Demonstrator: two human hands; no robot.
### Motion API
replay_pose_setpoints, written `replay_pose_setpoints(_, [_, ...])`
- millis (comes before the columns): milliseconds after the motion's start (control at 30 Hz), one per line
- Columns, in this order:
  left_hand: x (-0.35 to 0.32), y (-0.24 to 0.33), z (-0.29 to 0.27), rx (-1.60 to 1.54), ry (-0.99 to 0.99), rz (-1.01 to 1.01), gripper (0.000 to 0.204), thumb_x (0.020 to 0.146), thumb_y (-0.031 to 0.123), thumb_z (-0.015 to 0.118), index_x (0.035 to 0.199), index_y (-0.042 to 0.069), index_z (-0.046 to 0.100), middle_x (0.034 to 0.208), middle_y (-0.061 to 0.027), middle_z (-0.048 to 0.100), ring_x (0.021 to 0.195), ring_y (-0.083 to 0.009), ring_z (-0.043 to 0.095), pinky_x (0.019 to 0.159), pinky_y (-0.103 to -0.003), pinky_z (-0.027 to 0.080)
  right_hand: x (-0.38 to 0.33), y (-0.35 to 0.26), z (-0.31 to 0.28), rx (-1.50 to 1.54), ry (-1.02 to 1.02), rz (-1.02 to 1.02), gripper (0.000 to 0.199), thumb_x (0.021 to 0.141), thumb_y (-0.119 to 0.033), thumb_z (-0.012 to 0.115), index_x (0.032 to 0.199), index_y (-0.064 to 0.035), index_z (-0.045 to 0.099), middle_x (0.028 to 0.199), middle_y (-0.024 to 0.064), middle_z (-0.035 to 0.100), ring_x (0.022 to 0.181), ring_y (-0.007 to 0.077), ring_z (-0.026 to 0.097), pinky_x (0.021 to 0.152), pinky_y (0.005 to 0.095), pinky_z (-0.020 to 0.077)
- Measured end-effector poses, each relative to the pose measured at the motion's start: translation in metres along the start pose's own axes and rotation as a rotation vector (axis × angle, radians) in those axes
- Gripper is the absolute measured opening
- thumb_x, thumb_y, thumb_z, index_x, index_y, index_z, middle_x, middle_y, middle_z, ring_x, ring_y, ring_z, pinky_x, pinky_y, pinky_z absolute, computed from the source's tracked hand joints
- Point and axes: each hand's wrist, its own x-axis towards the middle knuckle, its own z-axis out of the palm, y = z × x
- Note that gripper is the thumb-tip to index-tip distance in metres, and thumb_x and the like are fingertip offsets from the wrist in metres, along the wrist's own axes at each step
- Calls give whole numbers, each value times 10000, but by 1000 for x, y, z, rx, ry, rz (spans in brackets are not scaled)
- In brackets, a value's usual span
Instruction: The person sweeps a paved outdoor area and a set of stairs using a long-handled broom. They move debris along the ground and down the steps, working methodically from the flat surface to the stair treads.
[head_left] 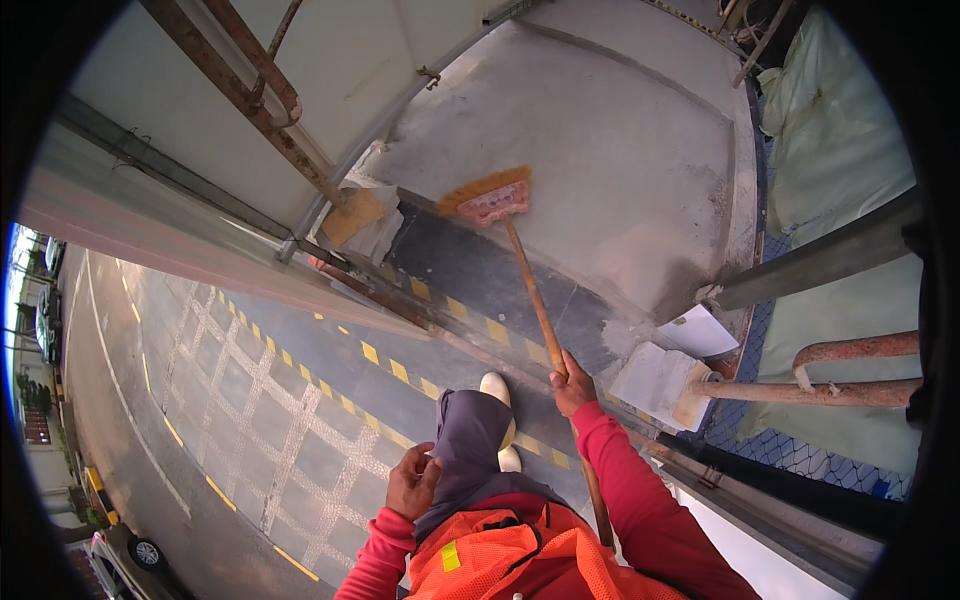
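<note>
My right hand (573, 384) is wrapped round the wooden handle of a broom (533, 280). The handle runs from beside my body up to a pinkish head with orange-brown bristles, which lies over the edge between the dark tiles and the dusty grey floor (600, 130). In front of my left thigh hangs my left hand (414, 482), its fingers loosely curled and partly apart, with nothing seen in it. Pale boots (496, 388) show below my dark trousers.
A rusty pole (245, 95) stands on a wooden block (352, 217) at left. Rusty pipes (810, 393), a grey post (830, 255) and green sheeting over mesh flank the right. White pieces (655, 385) lie near the broom handle. Yellow-striped paving and a road extend left.
</note>
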Motion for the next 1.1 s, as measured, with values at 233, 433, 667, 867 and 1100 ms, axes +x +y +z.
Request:
replay_pose_setpoints(233, [56,47,1,-7,-280,7,400,1025,173,731,1368,-4,628,1057,-100,719,971,-179,699,867,-323,558,142,-106,-44,-247,247,-272,518,1048,-193,597,1515,-12,463,1027,293,737,943,476,724,824,545,575])
replay_pose_setpoints(433, [76,-12,-72,564,-109,-490,391,993,248,716,1279,-16,675,839,-146,748,823,-235,736,761,-361,576,137,-170,-21,-199,6,-406,555,1061,-185,589,1570,-24,438,1136,276,731,1031,466,709,904,509,556])
replay_pose_setpoints(667, [90,0,-104,321,-133,-404,443,1012,281,711,1360,19,634,1012,-175,769,909,-274,758,828,-393,599,260,-263,38,-357,-272,-138,524,1070,-281,561,1564,-140,458,1152,247,739,1030,438,715,903,520,553])
replay_pose_setpoints(867, [-4,-36,-141,265,-156,-696,447,1006,295,704,1350,16,644,959,-123,770,871,-198,734,781,-353,571,268,-197,-189,-313,-173,109,503,1057,-263,613,1546,-167,544,1221,171,747,957,351,754,883,428,593])
replay_pose_setpoints(1100, [-37,-23,-128,404,-286,-829,491,965,388,729,1309,40,683,1064,-198,782,991,-321,765,887,-413,598,186,-187,-318,-646,240,-262,498,1069,-260,577,1541,-113,521,1061,275,727,979,475,713,859,519,556])
